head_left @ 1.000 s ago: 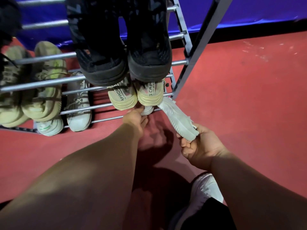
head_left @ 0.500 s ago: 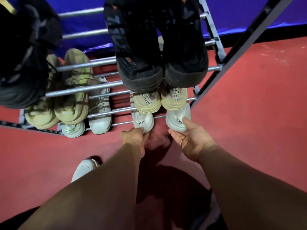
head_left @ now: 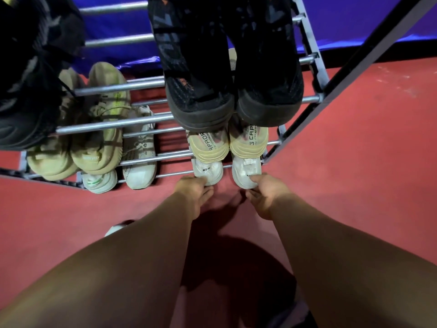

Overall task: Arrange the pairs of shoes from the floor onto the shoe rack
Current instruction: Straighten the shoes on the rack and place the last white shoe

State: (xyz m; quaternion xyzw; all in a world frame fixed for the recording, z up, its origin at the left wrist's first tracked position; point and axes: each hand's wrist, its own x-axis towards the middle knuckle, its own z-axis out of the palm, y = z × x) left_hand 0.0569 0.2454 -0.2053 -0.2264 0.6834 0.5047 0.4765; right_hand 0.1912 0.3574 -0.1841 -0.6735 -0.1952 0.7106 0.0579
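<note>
A pair of white sneakers rests on the bottom bars of the metal shoe rack [head_left: 151,119], heels toward me. My left hand [head_left: 195,189] touches the heel of the left white sneaker [head_left: 208,170]. My right hand [head_left: 267,192] has its thumb and fingers pinched on the heel of the right white sneaker [head_left: 246,171]. Directly above them sits a cream pair with printed lettering [head_left: 227,145], and above that a black pair [head_left: 227,74].
Tan sneakers [head_left: 99,129] and white sneakers [head_left: 139,159] fill the rack's left side, with a black shoe [head_left: 30,74] at the top left. The rack's dark side post [head_left: 350,74] slants on the right. Red floor lies all around. A white shoe tip [head_left: 113,229] shows by my left forearm.
My right hand brought the second white sneaker from sole-up beside the rack down onto the bottom bars, next to the first. My left hand stayed at the first sneaker's heel.
</note>
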